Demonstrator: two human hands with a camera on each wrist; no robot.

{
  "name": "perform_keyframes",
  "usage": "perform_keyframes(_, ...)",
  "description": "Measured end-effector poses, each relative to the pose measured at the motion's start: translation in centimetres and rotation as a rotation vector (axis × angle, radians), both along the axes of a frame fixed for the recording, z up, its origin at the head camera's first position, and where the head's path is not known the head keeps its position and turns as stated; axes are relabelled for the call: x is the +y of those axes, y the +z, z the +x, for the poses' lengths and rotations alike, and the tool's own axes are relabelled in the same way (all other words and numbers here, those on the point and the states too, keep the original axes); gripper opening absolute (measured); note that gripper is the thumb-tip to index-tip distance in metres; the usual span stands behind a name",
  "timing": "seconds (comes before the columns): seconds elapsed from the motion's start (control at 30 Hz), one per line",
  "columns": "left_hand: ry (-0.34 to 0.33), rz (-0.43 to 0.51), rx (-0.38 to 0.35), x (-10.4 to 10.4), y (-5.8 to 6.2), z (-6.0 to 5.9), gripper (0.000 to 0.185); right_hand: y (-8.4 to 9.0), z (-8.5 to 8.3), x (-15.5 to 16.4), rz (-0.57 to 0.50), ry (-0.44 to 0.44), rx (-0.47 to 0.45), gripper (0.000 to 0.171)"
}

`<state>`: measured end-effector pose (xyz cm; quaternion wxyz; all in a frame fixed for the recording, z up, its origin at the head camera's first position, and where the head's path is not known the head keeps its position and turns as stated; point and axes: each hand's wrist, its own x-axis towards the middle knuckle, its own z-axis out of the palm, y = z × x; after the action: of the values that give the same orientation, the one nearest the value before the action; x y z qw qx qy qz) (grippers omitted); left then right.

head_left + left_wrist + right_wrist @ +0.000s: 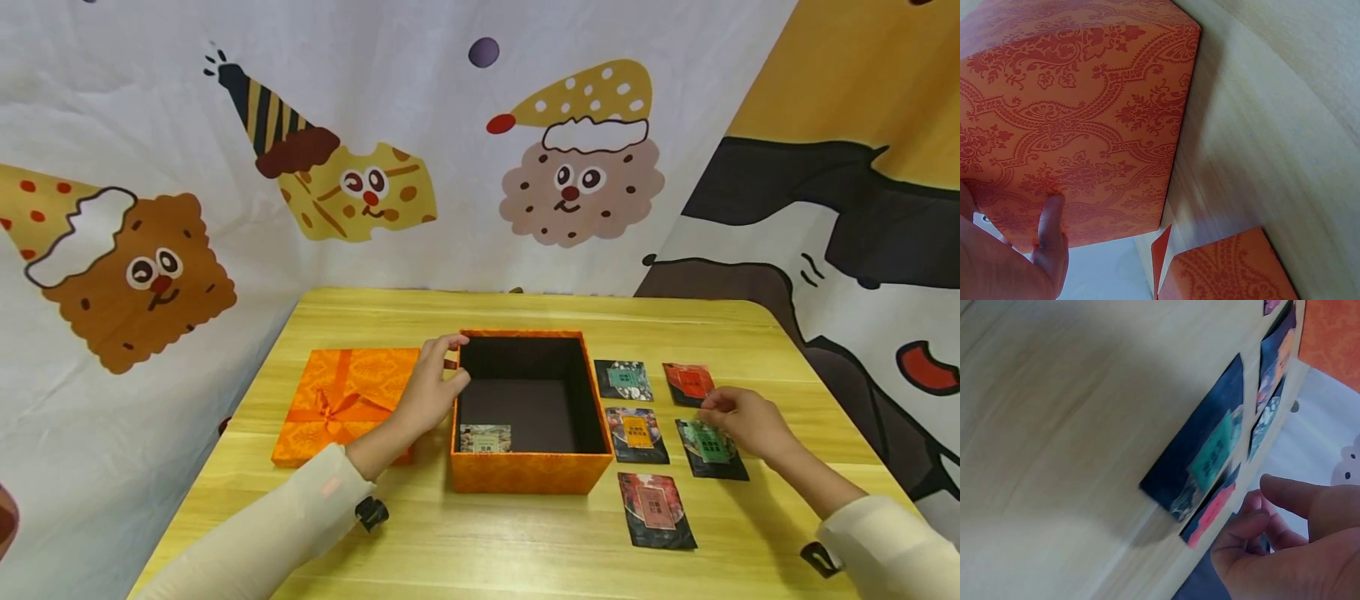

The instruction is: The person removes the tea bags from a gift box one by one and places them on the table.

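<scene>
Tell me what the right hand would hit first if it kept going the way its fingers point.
Probably the red-labelled packet: the right hand hovers over the green-labelled packet, fingertips aimed up-left; its height above the table is unclear.

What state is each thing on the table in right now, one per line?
Orange box: open, upright, one packet inside.
Lid: off, flat beside the box.
Five packets: flat on the table, right of the box.
Left hand: fingers on the box's left wall.
Right hand: fingers curled, reaching over the green-label packet; grip unclear.
</scene>
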<state>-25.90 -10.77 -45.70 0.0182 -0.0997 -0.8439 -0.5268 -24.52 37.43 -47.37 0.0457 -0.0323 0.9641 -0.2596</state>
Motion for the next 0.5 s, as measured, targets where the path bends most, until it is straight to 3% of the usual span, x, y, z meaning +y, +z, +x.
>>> perform_keyframes(0.2,-0.001,0.002,0.009,0.0,0.1,0.1,0.049,0.6,0.2,-1.3,-0.061,0.043,-0.04,0.019)
perform_keyframes(0.5,0.001,-0.001,-0.007,0.1,0.0,0.1,0.049,2.0,0.2,-3.8,-0.236,0.113,-0.134,0.022)
